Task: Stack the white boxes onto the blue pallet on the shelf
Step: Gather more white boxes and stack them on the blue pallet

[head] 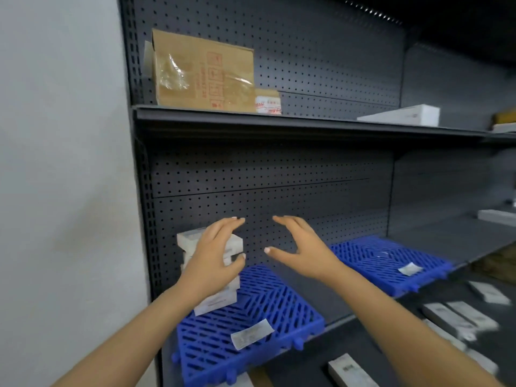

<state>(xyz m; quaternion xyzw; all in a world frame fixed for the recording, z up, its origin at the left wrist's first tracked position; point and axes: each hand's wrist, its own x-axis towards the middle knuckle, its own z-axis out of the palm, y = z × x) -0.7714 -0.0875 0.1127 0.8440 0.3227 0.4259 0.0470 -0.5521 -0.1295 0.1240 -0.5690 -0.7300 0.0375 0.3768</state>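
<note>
Left to do: white boxes (458, 317) lie loose on the lower shelf (312, 356) nearest me.
My left hand (215, 261): spread wide before the stack (192, 238), gripping nothing.
My right hand (301, 252): wide, empty.
Done: the uneven stack stands at the blue pallet's (268, 311) back left.
Beyond: second pallet (391, 261), no boxes yet.

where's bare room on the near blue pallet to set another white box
The near blue slatted plastic pallet is bare across its right half, between the stack of white boxes and its right edge. The small white packet takes the front middle. Crowded: the back left corner, where the left hand covers the stack. The far blue pallet is mostly bare.
</note>
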